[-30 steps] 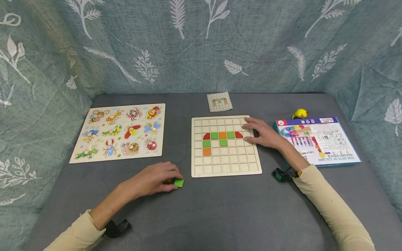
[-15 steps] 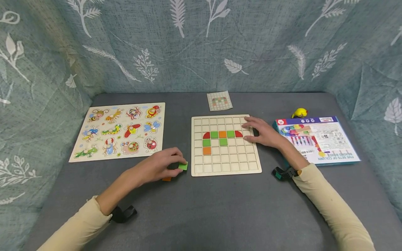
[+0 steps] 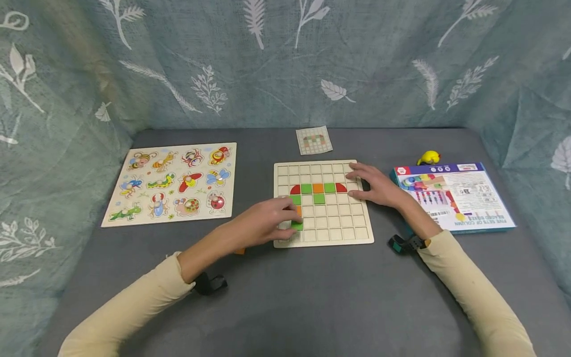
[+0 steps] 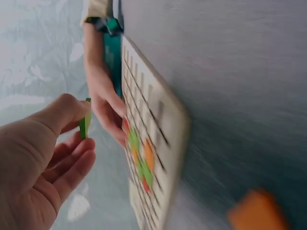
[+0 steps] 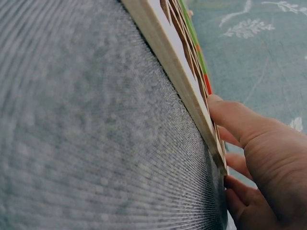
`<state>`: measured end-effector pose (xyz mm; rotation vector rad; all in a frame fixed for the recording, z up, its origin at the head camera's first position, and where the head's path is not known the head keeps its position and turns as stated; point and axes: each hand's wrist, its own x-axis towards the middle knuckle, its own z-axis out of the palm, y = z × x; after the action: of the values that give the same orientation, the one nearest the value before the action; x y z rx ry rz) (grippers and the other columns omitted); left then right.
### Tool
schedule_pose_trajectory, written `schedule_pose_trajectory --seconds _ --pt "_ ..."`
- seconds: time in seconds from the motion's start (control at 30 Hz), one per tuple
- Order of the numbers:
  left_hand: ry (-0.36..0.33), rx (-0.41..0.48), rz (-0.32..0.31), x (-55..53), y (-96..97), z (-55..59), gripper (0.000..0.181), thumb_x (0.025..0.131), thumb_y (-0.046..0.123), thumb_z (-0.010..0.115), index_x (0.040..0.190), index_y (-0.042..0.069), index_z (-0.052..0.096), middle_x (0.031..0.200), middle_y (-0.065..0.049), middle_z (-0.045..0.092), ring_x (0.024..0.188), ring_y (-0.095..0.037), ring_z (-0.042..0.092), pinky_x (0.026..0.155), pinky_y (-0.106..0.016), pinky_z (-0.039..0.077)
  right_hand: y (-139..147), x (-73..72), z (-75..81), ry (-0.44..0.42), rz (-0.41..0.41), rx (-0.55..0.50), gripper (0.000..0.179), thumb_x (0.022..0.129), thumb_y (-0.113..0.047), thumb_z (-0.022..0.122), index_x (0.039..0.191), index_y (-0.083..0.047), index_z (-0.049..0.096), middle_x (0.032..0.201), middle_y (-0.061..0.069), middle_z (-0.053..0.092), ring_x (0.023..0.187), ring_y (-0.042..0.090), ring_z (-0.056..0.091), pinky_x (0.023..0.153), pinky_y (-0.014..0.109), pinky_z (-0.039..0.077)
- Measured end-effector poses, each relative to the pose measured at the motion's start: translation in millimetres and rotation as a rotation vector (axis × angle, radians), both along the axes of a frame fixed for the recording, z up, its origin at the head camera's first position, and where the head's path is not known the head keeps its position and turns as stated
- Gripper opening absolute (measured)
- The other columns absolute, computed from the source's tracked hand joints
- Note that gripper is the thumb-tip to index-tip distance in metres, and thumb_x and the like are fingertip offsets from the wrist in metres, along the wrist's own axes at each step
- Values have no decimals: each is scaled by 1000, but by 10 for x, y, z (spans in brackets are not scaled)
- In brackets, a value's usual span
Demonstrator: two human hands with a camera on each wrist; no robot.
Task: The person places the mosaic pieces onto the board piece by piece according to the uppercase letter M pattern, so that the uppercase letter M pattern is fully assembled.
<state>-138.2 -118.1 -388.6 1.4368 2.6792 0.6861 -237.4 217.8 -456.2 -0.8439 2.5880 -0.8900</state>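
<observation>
My left hand [image 3: 269,221] pinches a green square tile [image 4: 85,122] between thumb and fingertips, over the left part of a wooden grid board [image 3: 332,223]. On the board lie a row of red rounded, green and orange tiles [image 3: 318,188], a green tile [image 3: 319,199] below that row, and green and orange tiles down the left column, partly hidden by my left fingers. My right hand [image 3: 376,188] rests at the board's right edge, its fingers spread and fairly straight; in the right wrist view the thumb [image 5: 230,112] touches the board's rim.
An orange tile [image 4: 259,211] lies on the grey table, mostly behind my left forearm in the head view. A pattern card [image 3: 314,141] lies beyond the board. An insect puzzle [image 3: 168,184] sits left; a box [image 3: 452,198] and a yellow toy [image 3: 429,157] are right.
My left hand has lifted the green tile off the table at the left and carried it right, over the board. An orange tile stays behind. The right hand has stayed in place.
</observation>
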Motion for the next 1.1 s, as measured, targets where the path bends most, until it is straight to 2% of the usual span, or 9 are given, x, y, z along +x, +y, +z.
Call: schedule_pose_trajectory --seconds 0.17,0.3,0.47,0.6,0.7,0.77,0.93,1.1 --pt "-14 -76 -31 -140 408 111 12 88 18 68 100 16 71 100 0 63 86 -11 58 72 -22 50 -7 -1 -10 3 -3 -10 48 91 -21 67 133 -2 55 155 23 30 145 46 21 112 64 21" --pt "4 -134 -51 -289 696 124 12 90 18 66 100 14 72 99 -2 64 85 -13 60 72 -23 51 -6 6 -21 1 -4 -5 49 91 -22 67 134 -2 55 155 23 30 145 45 21 112 64 22" --pt "-10 -186 10 -537 952 -7 12 89 17 67 98 13 73 96 -3 65 83 -14 63 71 -25 52 5 3 -3 10 -16 -12 47 91 -21 68 133 -4 56 154 22 32 145 45 22 112 65 22" --pt "-73 -241 56 -672 1068 -152 12 89 21 69 98 15 74 97 -2 65 86 -14 62 69 -26 52 2 1 -16 25 -4 -14 47 91 -21 68 133 -3 56 154 22 32 144 44 23 113 64 22" --pt "-114 -245 60 -714 1106 -224 12 89 21 69 97 14 74 98 -1 66 87 -14 61 68 -25 52 -6 4 -32 28 4 -4 47 91 -21 67 133 -3 55 154 23 32 144 44 24 113 63 22" --pt "-113 -235 52 -729 1122 -252 12 89 20 68 96 13 75 98 -1 66 86 -14 61 68 -24 52 -8 7 -36 25 5 -4 47 91 -20 67 134 -2 55 154 23 32 145 44 23 114 63 21" --pt "-74 -209 46 -747 1146 -264 11 90 18 69 94 11 76 94 -3 67 83 -15 60 67 -23 50 -4 10 -20 30 4 -3 45 93 -18 64 134 -2 54 155 23 30 145 44 22 114 63 21" --pt "-54 -224 49 -758 1165 -261 10 91 18 67 90 11 75 92 -3 66 82 -15 58 65 -23 47 4 12 4 28 2 -2 45 93 -17 64 134 -1 54 155 23 30 145 44 21 114 63 21"
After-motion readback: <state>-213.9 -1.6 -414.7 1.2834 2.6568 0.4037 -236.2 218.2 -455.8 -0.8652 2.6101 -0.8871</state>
